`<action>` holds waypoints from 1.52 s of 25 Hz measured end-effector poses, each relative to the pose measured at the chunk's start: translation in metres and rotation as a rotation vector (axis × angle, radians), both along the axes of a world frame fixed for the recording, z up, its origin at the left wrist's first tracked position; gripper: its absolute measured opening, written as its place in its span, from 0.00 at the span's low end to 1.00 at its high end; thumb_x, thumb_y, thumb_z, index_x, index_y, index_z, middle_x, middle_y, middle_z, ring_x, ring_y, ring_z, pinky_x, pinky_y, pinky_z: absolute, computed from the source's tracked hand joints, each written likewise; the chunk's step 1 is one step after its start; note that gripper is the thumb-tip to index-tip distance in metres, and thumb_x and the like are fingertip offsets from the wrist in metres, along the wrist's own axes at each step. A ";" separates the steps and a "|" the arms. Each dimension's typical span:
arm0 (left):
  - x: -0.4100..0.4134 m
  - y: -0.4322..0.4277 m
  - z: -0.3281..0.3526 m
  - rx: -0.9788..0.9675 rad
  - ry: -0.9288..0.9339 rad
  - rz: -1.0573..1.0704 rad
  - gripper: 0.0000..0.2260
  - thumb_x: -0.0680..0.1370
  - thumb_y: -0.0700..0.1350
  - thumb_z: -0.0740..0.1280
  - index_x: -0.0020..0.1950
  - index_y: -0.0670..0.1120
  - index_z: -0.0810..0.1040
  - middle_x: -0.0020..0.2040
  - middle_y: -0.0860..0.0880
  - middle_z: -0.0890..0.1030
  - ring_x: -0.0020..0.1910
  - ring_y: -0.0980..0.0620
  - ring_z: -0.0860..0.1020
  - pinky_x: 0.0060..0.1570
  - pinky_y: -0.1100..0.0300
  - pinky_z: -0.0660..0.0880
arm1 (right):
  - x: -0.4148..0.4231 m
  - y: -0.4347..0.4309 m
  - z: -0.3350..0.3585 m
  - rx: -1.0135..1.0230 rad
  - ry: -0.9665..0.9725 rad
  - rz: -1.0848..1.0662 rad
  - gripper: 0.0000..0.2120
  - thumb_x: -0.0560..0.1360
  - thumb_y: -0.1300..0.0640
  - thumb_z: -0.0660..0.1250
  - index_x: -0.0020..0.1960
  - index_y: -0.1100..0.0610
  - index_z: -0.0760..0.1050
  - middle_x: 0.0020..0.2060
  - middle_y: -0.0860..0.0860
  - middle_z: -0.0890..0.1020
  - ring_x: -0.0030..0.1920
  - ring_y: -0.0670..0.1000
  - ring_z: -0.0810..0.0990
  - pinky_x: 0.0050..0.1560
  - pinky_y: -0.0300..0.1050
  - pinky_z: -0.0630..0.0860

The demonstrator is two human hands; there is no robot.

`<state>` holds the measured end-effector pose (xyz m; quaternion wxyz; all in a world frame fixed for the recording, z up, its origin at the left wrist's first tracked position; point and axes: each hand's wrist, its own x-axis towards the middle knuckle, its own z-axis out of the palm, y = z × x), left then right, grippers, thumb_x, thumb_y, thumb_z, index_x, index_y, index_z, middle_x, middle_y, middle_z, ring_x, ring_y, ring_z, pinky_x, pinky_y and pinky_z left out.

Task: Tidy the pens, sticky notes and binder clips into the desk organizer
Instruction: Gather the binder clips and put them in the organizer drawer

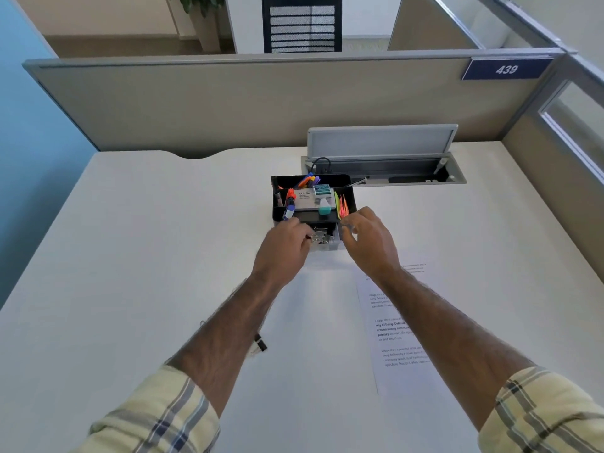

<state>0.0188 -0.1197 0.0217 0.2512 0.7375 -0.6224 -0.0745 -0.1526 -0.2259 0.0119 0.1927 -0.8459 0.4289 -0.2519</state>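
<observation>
Where hands (327,238) meet, boxy black organizer (347,193), shiny metal clips (319,237).

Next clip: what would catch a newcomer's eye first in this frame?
Both hands, left and right, meet at the small open drawer at the front of the black desk organizer in the middle of the desk. Bright pens and neon sticky notes stand out inside it.

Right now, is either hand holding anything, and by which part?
The left hand pinches binder clips over the organizer's open drawer; where exactly, unclear. The right hand: cannot tell.
</observation>
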 end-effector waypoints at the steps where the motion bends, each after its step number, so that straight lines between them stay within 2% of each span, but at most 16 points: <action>1: 0.008 0.018 -0.005 -0.003 0.021 0.031 0.10 0.81 0.41 0.63 0.60 0.46 0.81 0.53 0.48 0.80 0.51 0.49 0.77 0.50 0.52 0.76 | 0.000 0.004 -0.003 0.011 0.001 0.016 0.08 0.80 0.58 0.66 0.56 0.57 0.81 0.51 0.49 0.78 0.45 0.47 0.78 0.42 0.44 0.80; 5: 0.035 0.120 -0.041 0.091 0.073 0.360 0.15 0.83 0.39 0.58 0.67 0.44 0.78 0.60 0.47 0.80 0.58 0.47 0.77 0.59 0.53 0.74 | 0.009 0.036 -0.018 0.044 0.070 0.119 0.08 0.80 0.58 0.66 0.57 0.55 0.81 0.52 0.47 0.79 0.43 0.45 0.78 0.42 0.43 0.80; 8: 0.032 0.188 -0.065 0.217 0.142 0.766 0.16 0.83 0.41 0.57 0.70 0.44 0.74 0.63 0.45 0.76 0.60 0.43 0.74 0.56 0.48 0.75 | 0.023 0.075 -0.034 0.167 0.168 0.238 0.10 0.79 0.56 0.67 0.60 0.52 0.80 0.55 0.46 0.78 0.45 0.44 0.76 0.46 0.41 0.75; 10: 0.020 0.212 -0.073 0.293 0.224 0.908 0.17 0.84 0.46 0.57 0.71 0.44 0.71 0.62 0.43 0.72 0.60 0.42 0.73 0.52 0.47 0.74 | 0.034 0.100 -0.045 0.274 0.285 0.366 0.14 0.79 0.52 0.68 0.64 0.50 0.77 0.58 0.47 0.75 0.50 0.48 0.79 0.49 0.43 0.74; 11: 0.014 0.219 -0.075 0.327 0.260 0.928 0.18 0.84 0.48 0.58 0.73 0.44 0.69 0.62 0.43 0.71 0.60 0.41 0.72 0.52 0.47 0.74 | 0.039 0.112 -0.049 0.339 0.361 0.444 0.20 0.77 0.49 0.70 0.68 0.49 0.74 0.60 0.47 0.73 0.54 0.50 0.78 0.52 0.44 0.75; 14: 0.010 0.222 -0.076 0.387 0.388 0.903 0.26 0.82 0.53 0.61 0.77 0.44 0.61 0.66 0.42 0.66 0.63 0.40 0.71 0.54 0.47 0.74 | 0.054 0.137 -0.057 0.440 0.553 0.612 0.41 0.68 0.41 0.77 0.75 0.48 0.65 0.63 0.49 0.68 0.59 0.51 0.74 0.56 0.49 0.75; 17: 0.014 0.208 -0.077 0.384 0.432 0.839 0.28 0.81 0.52 0.64 0.78 0.46 0.59 0.66 0.43 0.66 0.61 0.40 0.75 0.54 0.48 0.74 | 0.066 0.154 -0.059 0.381 0.617 0.644 0.47 0.64 0.43 0.80 0.75 0.51 0.62 0.63 0.53 0.67 0.57 0.56 0.75 0.53 0.52 0.78; 19: 0.014 0.196 -0.077 0.371 0.444 0.816 0.25 0.81 0.50 0.65 0.76 0.47 0.63 0.64 0.45 0.67 0.57 0.41 0.77 0.52 0.49 0.75 | 0.073 0.161 -0.060 0.372 0.620 0.636 0.45 0.64 0.45 0.81 0.74 0.52 0.63 0.62 0.54 0.67 0.55 0.58 0.77 0.52 0.53 0.79; 22: 0.010 0.182 -0.079 0.334 0.474 0.790 0.17 0.80 0.45 0.66 0.68 0.47 0.71 0.58 0.49 0.67 0.47 0.45 0.77 0.48 0.51 0.77 | 0.079 0.169 -0.062 0.370 0.585 0.603 0.33 0.68 0.52 0.78 0.69 0.54 0.68 0.59 0.56 0.67 0.51 0.60 0.78 0.47 0.55 0.80; 25: 0.001 0.168 -0.082 0.327 0.497 0.748 0.16 0.80 0.44 0.66 0.68 0.47 0.72 0.57 0.52 0.66 0.47 0.48 0.77 0.43 0.54 0.74 | 0.076 0.171 -0.065 0.368 0.509 0.566 0.18 0.73 0.60 0.72 0.61 0.56 0.73 0.55 0.56 0.69 0.45 0.60 0.79 0.42 0.55 0.80; 27: -0.007 0.157 -0.081 0.327 0.509 0.728 0.13 0.79 0.44 0.66 0.64 0.48 0.74 0.55 0.53 0.66 0.45 0.50 0.77 0.39 0.57 0.71 | 0.069 0.167 -0.066 0.353 0.472 0.532 0.12 0.75 0.61 0.68 0.58 0.56 0.75 0.52 0.56 0.69 0.40 0.58 0.77 0.41 0.55 0.80; 29: -0.015 0.146 -0.079 0.316 0.518 0.697 0.11 0.79 0.44 0.66 0.62 0.48 0.75 0.55 0.53 0.67 0.44 0.51 0.77 0.37 0.58 0.70 | 0.061 0.157 -0.066 0.329 0.468 0.493 0.10 0.76 0.61 0.66 0.58 0.57 0.76 0.52 0.56 0.70 0.40 0.58 0.76 0.41 0.55 0.80; 33: -0.034 0.120 -0.077 0.308 0.503 0.601 0.08 0.79 0.42 0.66 0.58 0.46 0.76 0.54 0.50 0.69 0.41 0.52 0.76 0.41 0.53 0.76 | 0.040 0.126 -0.064 0.316 0.508 0.410 0.13 0.76 0.64 0.66 0.60 0.57 0.75 0.55 0.57 0.70 0.47 0.60 0.79 0.44 0.54 0.79; 35: -0.041 0.106 -0.076 0.316 0.505 0.556 0.09 0.79 0.40 0.64 0.59 0.45 0.76 0.56 0.48 0.70 0.43 0.50 0.76 0.46 0.49 0.78 | 0.029 0.110 -0.063 0.316 0.529 0.378 0.15 0.76 0.64 0.65 0.63 0.57 0.75 0.57 0.57 0.71 0.50 0.60 0.79 0.48 0.55 0.79; 38: -0.038 0.092 -0.076 0.355 0.470 0.483 0.14 0.81 0.38 0.60 0.65 0.45 0.76 0.61 0.45 0.72 0.52 0.46 0.78 0.53 0.49 0.77 | 0.012 0.092 -0.061 0.327 0.527 0.317 0.16 0.77 0.64 0.64 0.64 0.57 0.74 0.58 0.57 0.72 0.52 0.60 0.79 0.50 0.54 0.78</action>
